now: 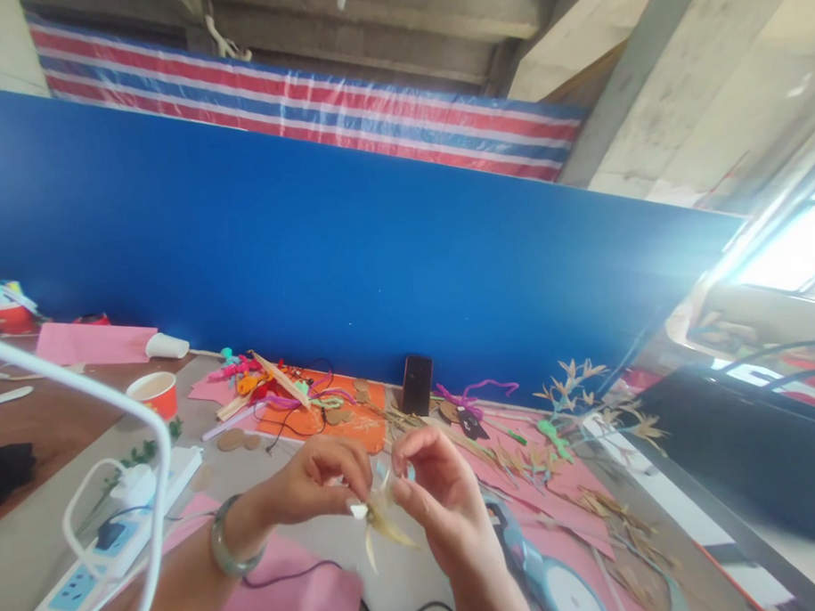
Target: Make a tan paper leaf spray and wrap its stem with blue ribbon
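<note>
Here, above the worktop (417, 581), my left hand (320, 487) and right hand (441, 496) both pinch a thin dry straw leaf (387, 523), which seems light and brittle, so I hold it near the knot.

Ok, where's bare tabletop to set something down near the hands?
Bare grey table runs between the power strip and the left hand, below the orange sheet. Brown wood left of the red cup is free too. Right of the right hand, dried leaves crowd the pink paper.
</note>
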`<state>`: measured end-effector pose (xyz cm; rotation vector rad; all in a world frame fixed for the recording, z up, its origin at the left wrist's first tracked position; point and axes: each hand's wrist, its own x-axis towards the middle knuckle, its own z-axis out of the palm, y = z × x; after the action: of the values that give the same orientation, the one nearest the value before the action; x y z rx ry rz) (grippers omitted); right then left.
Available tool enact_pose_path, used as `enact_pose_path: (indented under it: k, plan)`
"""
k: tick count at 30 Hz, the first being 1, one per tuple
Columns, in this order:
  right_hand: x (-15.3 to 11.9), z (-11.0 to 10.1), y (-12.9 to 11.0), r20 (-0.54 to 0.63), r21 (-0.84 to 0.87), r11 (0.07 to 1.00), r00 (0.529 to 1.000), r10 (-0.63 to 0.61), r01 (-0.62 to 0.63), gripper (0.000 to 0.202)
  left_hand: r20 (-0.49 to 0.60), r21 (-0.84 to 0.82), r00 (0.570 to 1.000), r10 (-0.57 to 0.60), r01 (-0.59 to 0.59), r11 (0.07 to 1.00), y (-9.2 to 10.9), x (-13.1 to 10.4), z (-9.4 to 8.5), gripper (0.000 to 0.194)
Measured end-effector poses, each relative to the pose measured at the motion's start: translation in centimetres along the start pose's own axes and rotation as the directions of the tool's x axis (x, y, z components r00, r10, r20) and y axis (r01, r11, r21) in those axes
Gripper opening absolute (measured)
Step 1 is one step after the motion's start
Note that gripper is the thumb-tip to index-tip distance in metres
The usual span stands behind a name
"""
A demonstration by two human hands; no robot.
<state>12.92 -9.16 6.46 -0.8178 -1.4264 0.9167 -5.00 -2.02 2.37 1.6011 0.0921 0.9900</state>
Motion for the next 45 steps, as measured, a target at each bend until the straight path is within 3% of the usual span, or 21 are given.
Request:
enact_pose_path:
  k: [3, 5, 10, 20, 25, 29, 36, 45]
  plan:
    - [0.0, -0.4, -0.4, 0.122, 0.008, 1.000, 0.992, -0.008, 0.007, 0.040, 0.012, -0.040, 1.000, -0.027, 0.028, 0.999, -0.4, 0.1, 0.0, 0.013]
    - [-0.1, -0.4, -0.9, 0.183, -0.024, 1.000, 0.983, 0.013, -0.009, 0.039, 0.032, -0.054, 0.998, -0.056, 0.058, 0.997, -0.6, 0.1, 0.0, 0.013]
    - [-0.1, 0.0, -1.3, 0.124, -0.097, 0.995, 0.992, 0.027, -0.015, 0.022, 0.083, -0.058, 0.992, -0.094, 0.099, 0.993, -0.8, 0.2, 0.0, 0.018]
    - [0.5, 0.1, 0.3, 0.142, -0.107, 0.988, 0.982, 0.123, -0.109, 0.021, 0.134, -0.154, 0.989, -0.055, 0.076, 0.985, -1.0, 0.4, 0.0, 0.016]
    - [0.7, -0.4, -0.1, 0.077, -0.095, 0.995, 0.996, 0.036, -0.028, 0.019, 0.172, -0.181, 0.975, -0.144, 0.175, 0.968, -1.2, 0.5, -0.1, 0.019]
    - [0.6, -0.9, -1.0, 0.241, -0.082, 0.996, 0.970, 0.034, -0.015, 0.027, 0.213, -0.179, 0.955, -0.208, 0.248, 0.952, -1.4, 0.6, -0.1, 0.025]
    - [0.3, -0.6, -1.3, 0.346, -0.218, 0.975, 0.932, 0.110, -0.034, 0.005, 0.293, -0.096, 0.935, -0.199, 0.236, 0.967, -2.4, 0.3, -0.2, 0.031]
    - [0.7, 0.5, -0.8, 0.328, -0.332, 0.942, 0.932, 0.156, -0.041, 0.014, 0.363, 0.063, 0.893, -0.266, 0.261, 0.963, -3.4, -0.4, -0.8, 0.018]
